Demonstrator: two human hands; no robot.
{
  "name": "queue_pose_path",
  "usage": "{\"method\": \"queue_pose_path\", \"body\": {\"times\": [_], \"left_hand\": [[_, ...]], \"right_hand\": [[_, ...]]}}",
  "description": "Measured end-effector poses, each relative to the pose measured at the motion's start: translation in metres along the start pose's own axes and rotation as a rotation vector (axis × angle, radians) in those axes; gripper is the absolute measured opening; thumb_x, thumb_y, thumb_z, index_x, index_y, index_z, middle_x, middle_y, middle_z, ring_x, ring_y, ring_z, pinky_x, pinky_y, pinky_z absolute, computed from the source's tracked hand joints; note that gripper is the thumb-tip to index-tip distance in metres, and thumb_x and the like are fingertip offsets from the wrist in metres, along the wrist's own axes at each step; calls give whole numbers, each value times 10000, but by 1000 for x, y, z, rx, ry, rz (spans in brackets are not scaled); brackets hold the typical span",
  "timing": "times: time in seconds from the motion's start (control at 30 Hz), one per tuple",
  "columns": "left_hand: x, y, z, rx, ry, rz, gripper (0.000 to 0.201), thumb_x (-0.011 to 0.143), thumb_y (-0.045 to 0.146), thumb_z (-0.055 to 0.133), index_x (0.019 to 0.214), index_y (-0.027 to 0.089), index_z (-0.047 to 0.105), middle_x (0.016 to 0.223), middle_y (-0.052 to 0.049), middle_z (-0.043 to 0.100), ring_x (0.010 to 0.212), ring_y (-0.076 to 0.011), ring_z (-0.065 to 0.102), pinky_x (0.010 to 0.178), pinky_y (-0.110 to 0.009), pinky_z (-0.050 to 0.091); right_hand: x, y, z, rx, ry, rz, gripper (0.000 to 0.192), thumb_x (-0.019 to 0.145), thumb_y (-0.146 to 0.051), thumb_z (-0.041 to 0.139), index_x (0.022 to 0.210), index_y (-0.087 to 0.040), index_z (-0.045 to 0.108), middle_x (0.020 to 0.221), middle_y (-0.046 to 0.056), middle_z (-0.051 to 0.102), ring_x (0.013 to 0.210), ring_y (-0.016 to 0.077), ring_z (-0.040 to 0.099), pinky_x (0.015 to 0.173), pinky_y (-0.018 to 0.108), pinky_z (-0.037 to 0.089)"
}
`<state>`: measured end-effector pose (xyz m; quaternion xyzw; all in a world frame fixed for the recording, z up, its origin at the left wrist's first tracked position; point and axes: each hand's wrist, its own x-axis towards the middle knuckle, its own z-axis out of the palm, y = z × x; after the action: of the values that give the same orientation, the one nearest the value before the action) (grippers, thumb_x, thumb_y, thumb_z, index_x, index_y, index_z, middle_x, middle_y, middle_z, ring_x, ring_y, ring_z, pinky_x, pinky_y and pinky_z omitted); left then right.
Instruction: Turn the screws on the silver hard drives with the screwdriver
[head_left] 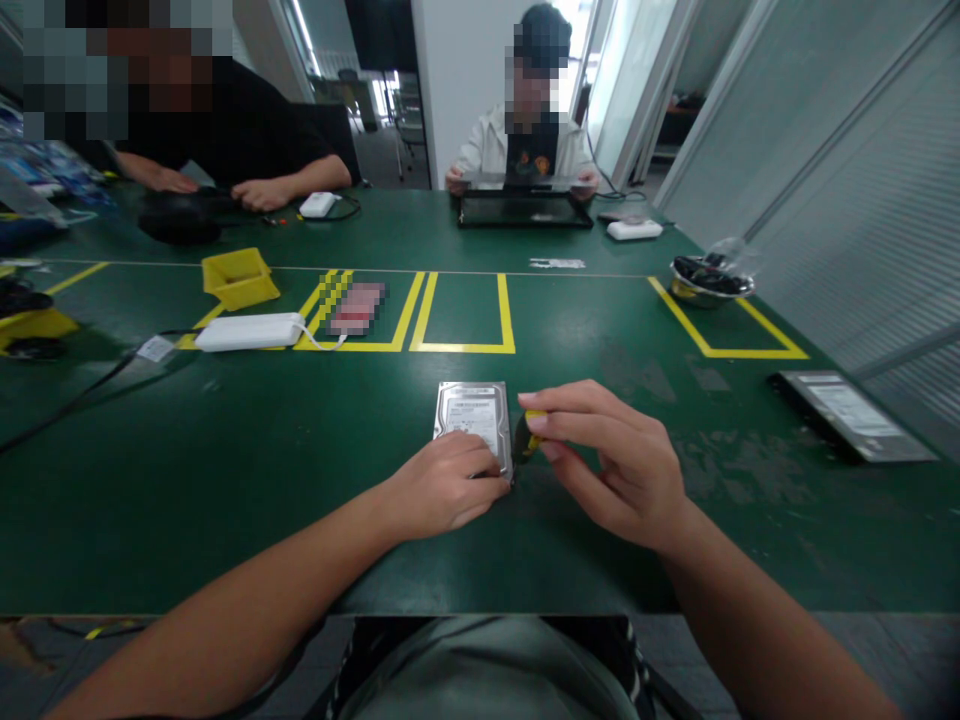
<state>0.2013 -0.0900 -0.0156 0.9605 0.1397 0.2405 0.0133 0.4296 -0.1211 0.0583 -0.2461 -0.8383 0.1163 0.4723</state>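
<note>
A silver hard drive [472, 400] with a white label lies on the green table before me. My left hand [450, 482] rests over its near part, fingers curled onto the drive and gripping it. My right hand [615, 455] pinches the yellow end of a short black-and-yellow screwdriver [528, 436] between thumb and fingers. The screwdriver leans beside the drive's right edge, and its tip points down at the near right corner, close to my left fingertips. Whether the tip sits in a screw is too small to tell.
A second hard drive [855, 415] lies at the right. Beyond are a metal bowl [712, 292] of dark parts, a yellow bin [240, 278], a white power strip [249, 332] and a phone [357, 308] on a cable. Two people work across the table [300, 560].
</note>
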Motion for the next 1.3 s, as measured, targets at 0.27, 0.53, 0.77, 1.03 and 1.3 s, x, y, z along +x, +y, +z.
{"method": "queue_pose_path", "body": {"times": [0.27, 0.53, 0.77, 1.03, 1.3], "left_hand": [[-1, -1, 1, 0, 7, 4, 159, 941, 189, 555, 1000, 188, 703, 904, -62, 673, 835, -192, 591, 758, -337, 486], [-1, -1, 1, -4, 19, 4, 148, 939, 189, 562, 975, 190, 705, 888, -54, 667, 817, -185, 585, 745, -334, 478], [0, 0, 1, 7, 30, 1, 146, 943, 196, 560, 964, 195, 704, 877, -51, 656, 815, -176, 584, 750, -325, 484], [1, 0, 0, 7, 12, 4, 146, 941, 188, 559, 967, 191, 703, 876, -54, 660, 814, -182, 584, 744, -328, 482], [0, 0, 1, 3, 25, 2, 152, 946, 195, 553, 977, 188, 702, 882, -58, 660, 830, -181, 599, 767, -330, 497]], "right_hand": [[1, 0, 0, -55, 17, 29, 308, 845, -107, 680, 1138, -201, 670, 1093, 103, 644, 978, 194, 639, 805, 341, 559], [0, -2, -2, -18, 27, 49, 433, 839, -98, 621, 1246, -237, 667, 989, 67, 568, 902, 184, 578, 731, 338, 554], [0, -2, -2, -16, -34, 39, 510, 861, -52, 515, 1329, -232, 611, 1287, 122, 591, 1099, 222, 618, 877, 386, 565], [1, 2, 1, 3, -5, 32, 372, 878, -79, 611, 1227, -205, 636, 1178, 108, 676, 1087, 201, 651, 924, 351, 557], [2, 0, 0, -36, 18, 53, 346, 871, -163, 642, 1207, -237, 672, 1084, 88, 636, 962, 203, 646, 792, 347, 575]]}}
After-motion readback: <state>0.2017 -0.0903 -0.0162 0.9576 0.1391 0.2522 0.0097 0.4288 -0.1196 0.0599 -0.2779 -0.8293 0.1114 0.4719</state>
